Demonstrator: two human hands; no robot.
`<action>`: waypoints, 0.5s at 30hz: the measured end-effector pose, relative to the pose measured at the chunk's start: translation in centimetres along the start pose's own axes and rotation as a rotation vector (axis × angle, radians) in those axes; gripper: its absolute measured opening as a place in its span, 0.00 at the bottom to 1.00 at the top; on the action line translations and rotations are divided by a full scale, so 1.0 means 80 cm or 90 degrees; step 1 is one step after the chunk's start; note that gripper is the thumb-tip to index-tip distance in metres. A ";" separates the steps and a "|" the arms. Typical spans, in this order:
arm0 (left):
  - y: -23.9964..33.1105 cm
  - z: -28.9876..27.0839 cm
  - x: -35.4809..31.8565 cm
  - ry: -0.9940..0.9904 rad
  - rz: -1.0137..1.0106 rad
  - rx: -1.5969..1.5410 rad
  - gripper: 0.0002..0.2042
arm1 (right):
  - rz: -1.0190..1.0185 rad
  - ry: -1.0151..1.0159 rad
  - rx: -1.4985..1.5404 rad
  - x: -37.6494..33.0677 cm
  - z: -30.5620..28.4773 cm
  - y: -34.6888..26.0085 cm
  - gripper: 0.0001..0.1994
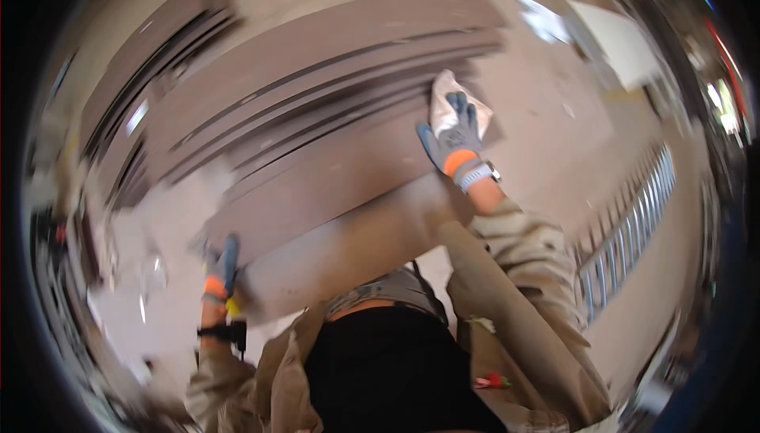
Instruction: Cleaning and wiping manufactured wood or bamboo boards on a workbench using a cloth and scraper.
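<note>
A long brown panel (332, 188) lies across in front of me, its near edge facing my body. At its left end is my left hand (222, 263) in a grey and blue work glove with an orange cuff, closed round the corner; motion blurs the fingertips. My right hand (457, 134), gloved the same way, is at the panel's right end. It holds a pale, crumpled cloth (442, 99) against the panel, the cloth's corners sticking out past the fingers.
Several more brown panels (348, 37) lie side by side beyond this one. Another stack of brown panels (150, 41) is at the far left. A row of metal bars (633, 223) stands on the right, and a white box-like object (613, 41) at the far right.
</note>
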State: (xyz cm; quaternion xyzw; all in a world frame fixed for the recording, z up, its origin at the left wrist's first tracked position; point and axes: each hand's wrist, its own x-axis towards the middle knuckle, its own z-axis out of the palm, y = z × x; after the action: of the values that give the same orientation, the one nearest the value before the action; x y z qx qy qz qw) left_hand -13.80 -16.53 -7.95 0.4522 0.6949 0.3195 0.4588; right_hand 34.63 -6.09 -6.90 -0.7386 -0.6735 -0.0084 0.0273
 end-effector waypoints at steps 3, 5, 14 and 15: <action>0.031 0.009 0.000 -0.032 -0.081 0.025 0.28 | -0.213 -0.044 -0.094 -0.009 -0.020 -0.132 0.37; 0.007 0.015 0.003 -0.002 -0.023 -0.050 0.27 | -0.273 -0.157 0.023 -0.022 -0.017 -0.217 0.34; -0.013 -0.018 -0.030 -0.156 -0.233 -0.620 0.41 | -0.241 0.013 0.145 -0.058 0.037 -0.217 0.33; -0.019 -0.024 -0.036 -0.150 -0.232 -0.634 0.41 | -0.162 -0.018 0.055 -0.043 0.024 -0.199 0.34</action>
State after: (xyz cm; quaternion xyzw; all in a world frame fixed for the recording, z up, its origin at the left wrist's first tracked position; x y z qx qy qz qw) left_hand -15.60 -19.80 -7.54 0.0851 0.4706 0.4724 0.7404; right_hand 18.39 -7.92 -8.50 -0.6451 -0.7620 0.0276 0.0485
